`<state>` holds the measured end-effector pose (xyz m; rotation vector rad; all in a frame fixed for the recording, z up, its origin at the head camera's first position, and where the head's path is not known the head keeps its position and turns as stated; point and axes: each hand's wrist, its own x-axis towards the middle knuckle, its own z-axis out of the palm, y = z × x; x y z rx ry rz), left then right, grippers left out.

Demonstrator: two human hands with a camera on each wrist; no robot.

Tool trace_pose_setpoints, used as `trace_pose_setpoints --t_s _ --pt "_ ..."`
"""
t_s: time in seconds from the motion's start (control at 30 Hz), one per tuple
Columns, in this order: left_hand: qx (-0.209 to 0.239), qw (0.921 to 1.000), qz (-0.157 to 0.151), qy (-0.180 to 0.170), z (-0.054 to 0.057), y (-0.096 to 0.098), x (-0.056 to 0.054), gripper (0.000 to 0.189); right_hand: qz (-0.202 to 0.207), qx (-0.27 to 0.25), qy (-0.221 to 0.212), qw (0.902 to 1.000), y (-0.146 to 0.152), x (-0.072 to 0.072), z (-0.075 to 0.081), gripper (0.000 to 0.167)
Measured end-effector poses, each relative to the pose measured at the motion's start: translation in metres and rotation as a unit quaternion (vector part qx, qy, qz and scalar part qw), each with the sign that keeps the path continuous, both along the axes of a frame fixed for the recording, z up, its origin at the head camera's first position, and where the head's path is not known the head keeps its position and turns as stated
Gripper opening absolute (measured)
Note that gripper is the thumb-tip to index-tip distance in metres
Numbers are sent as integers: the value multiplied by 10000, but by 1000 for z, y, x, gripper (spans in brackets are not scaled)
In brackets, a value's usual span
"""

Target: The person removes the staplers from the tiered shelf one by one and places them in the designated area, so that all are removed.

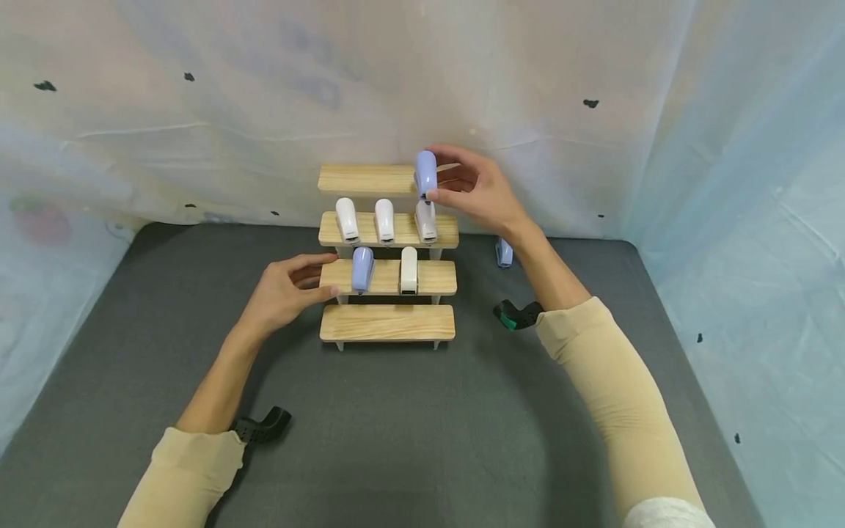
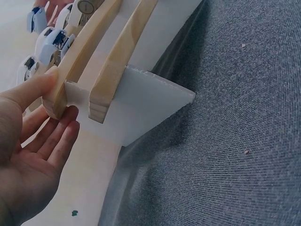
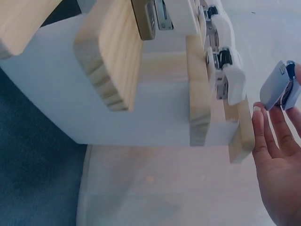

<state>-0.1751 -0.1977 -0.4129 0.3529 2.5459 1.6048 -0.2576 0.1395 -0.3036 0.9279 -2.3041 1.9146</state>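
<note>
A four-tier wooden display stand [image 1: 388, 323] stands before me. My left hand [image 1: 280, 293] grips the left end of its second shelf from the bottom, thumb on top and fingers beneath in the left wrist view. Over the right end of the top shelf [image 1: 366, 179], my right hand [image 1: 485, 192] pinches a lavender-blue mini stapler [image 1: 425, 172]. Three pale staplers, among them a white stapler [image 1: 384, 220], stand in a row on the shelf below. Lower down, another blue stapler [image 1: 362, 270] and a cream stapler [image 1: 408, 271] share the shelf that my left hand holds.
One more blue stapler [image 1: 505, 253] lies on the dark grey tabletop [image 1: 396, 425], behind my right forearm. A pale plastic curtain [image 1: 264, 110] hangs close behind the stand and along both sides. Black camera mounts [image 1: 262, 425] stick out from both wrists.
</note>
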Motion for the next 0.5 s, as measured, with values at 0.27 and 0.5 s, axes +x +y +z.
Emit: trace_pose_setpoints --t_s 0.27,0.5 --pt "36 10000 -32 -38 2 0 0 57 -165 -77 -85 9998 20 6 -3 57" --pt "80 9999 -71 16 -1 0 3 57 -423 217 5 9989 39 13 -8 58"
